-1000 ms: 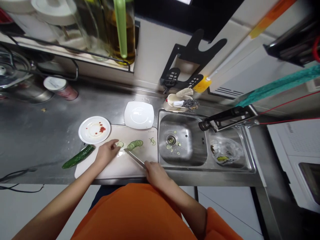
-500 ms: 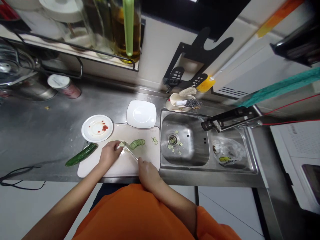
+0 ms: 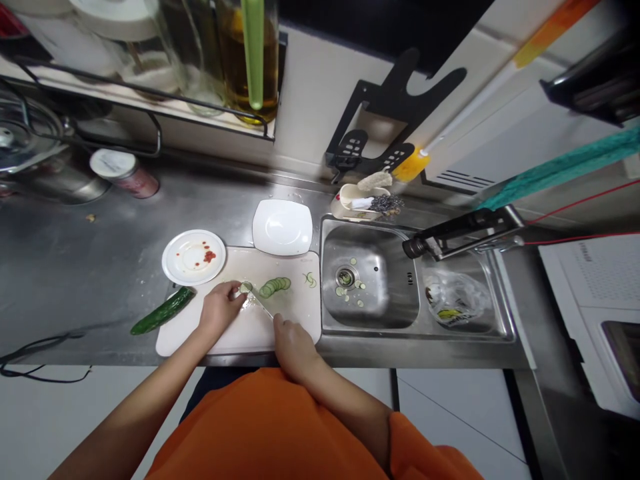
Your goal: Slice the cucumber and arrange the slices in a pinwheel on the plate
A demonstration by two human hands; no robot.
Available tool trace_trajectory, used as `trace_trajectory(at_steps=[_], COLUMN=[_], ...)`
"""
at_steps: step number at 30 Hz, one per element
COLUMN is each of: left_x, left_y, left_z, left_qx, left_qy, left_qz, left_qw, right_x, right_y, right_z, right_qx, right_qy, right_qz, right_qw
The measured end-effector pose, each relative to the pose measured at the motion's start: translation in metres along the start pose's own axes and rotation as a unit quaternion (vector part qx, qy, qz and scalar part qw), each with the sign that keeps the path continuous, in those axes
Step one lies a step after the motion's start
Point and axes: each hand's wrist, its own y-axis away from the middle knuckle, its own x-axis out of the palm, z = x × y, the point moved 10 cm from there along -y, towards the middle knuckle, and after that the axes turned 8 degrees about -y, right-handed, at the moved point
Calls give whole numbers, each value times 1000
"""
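My left hand (image 3: 221, 308) is closed, its fingertips pinching a small piece of cucumber (image 3: 245, 287) on the white cutting board (image 3: 240, 337). My right hand (image 3: 295, 345) grips the handle of a knife (image 3: 263, 307), whose blade angles up and left to touch the cucumber piece or lie just beside it. Right of the blade lies an overlapping row of cucumber slices (image 3: 275, 287). Thin green slivers (image 3: 310, 280) rest near the board's right edge. A larger length of dark green cucumber (image 3: 163, 311) lies across the board's left edge.
A plate with red bits (image 3: 170, 265) and a square white plate (image 3: 283, 247) stand behind the board. To the right, the sink (image 3: 385, 303) has cucumber slices around its drain, with a plastic bag (image 3: 457, 297) beyond. A lidded tub (image 3: 125, 173) stands back left.
The knife and my right hand have shifted very slightly left. My left hand stays on the cucumber piece. The whole view has moved a little.
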Motion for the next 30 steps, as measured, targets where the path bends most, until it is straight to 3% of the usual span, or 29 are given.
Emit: trace_trajectory(at_steps=[9,22,27,30], left_x=[0,-5,-28,-32], left_y=[-2,-5,-11,-12], left_z=[0,6,17,16], left_qx=[-5,-47,-67,-54], left_qy=[-5,29,-55,-140], left_qz=[3,28,-38,-37], left_qw=[1000,998,996,988], right_x=[1,1,0,0], right_y=[-2,19,19,19], right_z=[2,-34,-36,-37], right_qx=[-7,14,5,1], right_qy=[-40,-9,-5,1], right_qz=[11,58,53,51], right_qw=[999,998,999,999])
